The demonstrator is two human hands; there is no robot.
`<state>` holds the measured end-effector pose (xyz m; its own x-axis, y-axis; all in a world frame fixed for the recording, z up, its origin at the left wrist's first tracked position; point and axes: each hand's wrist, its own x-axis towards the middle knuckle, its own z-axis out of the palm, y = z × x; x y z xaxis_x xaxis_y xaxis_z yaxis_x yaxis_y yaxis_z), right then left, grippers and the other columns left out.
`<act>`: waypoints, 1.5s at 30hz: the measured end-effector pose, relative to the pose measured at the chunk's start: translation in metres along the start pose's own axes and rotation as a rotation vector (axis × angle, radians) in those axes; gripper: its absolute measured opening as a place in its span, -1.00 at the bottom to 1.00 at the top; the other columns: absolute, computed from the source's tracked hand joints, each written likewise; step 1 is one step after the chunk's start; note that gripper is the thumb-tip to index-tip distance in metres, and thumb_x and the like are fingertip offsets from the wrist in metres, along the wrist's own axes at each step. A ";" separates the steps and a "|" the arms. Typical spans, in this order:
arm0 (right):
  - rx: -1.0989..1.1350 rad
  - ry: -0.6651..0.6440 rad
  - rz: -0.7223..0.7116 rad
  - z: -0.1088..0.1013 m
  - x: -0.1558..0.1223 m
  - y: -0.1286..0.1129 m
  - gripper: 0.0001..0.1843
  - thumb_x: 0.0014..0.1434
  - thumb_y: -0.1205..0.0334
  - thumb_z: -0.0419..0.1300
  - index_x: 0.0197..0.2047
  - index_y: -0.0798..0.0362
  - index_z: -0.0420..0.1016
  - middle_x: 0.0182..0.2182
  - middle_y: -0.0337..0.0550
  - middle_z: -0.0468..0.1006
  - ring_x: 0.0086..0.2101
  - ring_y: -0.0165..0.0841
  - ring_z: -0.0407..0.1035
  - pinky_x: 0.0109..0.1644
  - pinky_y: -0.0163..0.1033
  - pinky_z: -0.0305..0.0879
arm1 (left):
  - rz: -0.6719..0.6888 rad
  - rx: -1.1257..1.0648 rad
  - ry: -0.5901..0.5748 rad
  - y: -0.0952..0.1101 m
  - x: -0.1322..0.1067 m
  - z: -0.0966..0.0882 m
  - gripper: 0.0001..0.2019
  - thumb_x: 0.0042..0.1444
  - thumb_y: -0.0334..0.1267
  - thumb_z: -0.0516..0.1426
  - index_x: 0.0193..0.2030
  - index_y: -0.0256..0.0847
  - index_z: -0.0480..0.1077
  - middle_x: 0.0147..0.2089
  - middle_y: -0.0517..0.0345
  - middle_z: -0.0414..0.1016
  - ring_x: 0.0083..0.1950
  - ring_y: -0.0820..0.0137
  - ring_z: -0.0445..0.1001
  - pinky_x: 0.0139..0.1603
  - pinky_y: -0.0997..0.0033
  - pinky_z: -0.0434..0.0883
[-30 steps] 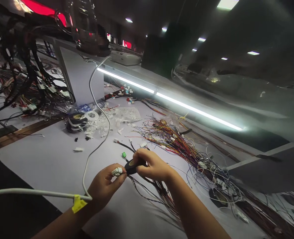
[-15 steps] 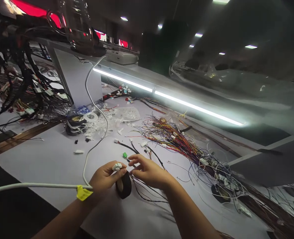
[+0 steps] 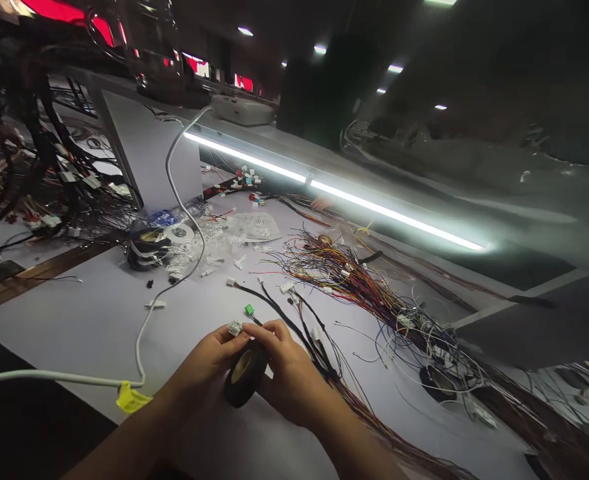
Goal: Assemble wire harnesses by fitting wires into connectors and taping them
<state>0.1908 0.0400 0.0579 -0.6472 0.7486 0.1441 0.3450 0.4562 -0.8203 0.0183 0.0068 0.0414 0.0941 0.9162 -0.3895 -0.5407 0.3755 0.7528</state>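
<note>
My left hand (image 3: 204,370) pinches a small white connector (image 3: 234,327) between thumb and fingertips, low in the middle of the view. My right hand (image 3: 287,370) is curled round a black roll of tape (image 3: 244,373), which stands on edge between the two hands. Thin dark wires (image 3: 319,357) run from the connector under my right hand and off to the right. A small green connector (image 3: 249,309) lies just beyond my fingertips on the white table (image 3: 99,327).
A tangled bundle of coloured wires (image 3: 354,280) sprawls right of centre. Tape rolls (image 3: 147,247) and clear plastic bags of parts (image 3: 254,228) lie at back left. A white cable (image 3: 174,200) with a yellow tag (image 3: 130,398) crosses the left side. A light strip (image 3: 334,193) glows behind.
My right hand let go of the tape roll, which hung by my left hand, then came back and closed round it. The hands drew closer together.
</note>
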 end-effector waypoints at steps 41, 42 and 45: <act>0.748 0.406 0.401 -0.031 -0.032 0.025 -0.79 0.18 0.12 0.10 -0.16 -0.01 0.20 -0.59 -0.38 0.29 -0.66 -0.50 0.16 -0.62 -0.39 -0.04 | 0.360 -0.126 0.172 -0.023 0.014 0.033 -0.74 0.05 -0.04 0.29 -0.21 -0.13 0.47 -0.51 0.32 0.40 -0.46 0.52 0.34 -0.29 0.48 0.40; 0.828 0.398 0.449 -0.033 -0.031 0.028 -0.75 0.15 0.11 0.14 -0.17 -0.01 0.18 -0.64 -0.45 0.20 -0.70 -0.53 0.08 -0.63 -0.41 -0.13 | 0.313 -0.199 0.149 -0.026 0.015 0.036 -0.72 0.03 -0.05 0.31 -0.19 -0.12 0.48 -0.41 0.30 0.43 -0.42 0.53 0.36 -0.26 0.47 0.41; 0.939 0.431 0.434 -0.033 -0.029 0.034 -0.66 0.04 0.10 0.24 -0.22 0.00 0.18 -0.66 -0.52 0.11 -0.71 -0.58 -0.02 -0.64 -0.43 -0.19 | 0.111 -0.241 0.089 -0.038 0.017 0.046 -0.69 0.00 -0.05 0.32 -0.14 -0.13 0.52 -0.26 0.20 0.46 -0.26 0.46 0.42 -0.16 0.41 0.44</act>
<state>0.2441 0.0496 0.0441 -0.2443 0.9431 -0.2256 -0.2833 -0.2919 -0.9135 0.0793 0.0140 0.0307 -0.0446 0.9301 -0.3646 -0.7280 0.2197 0.6495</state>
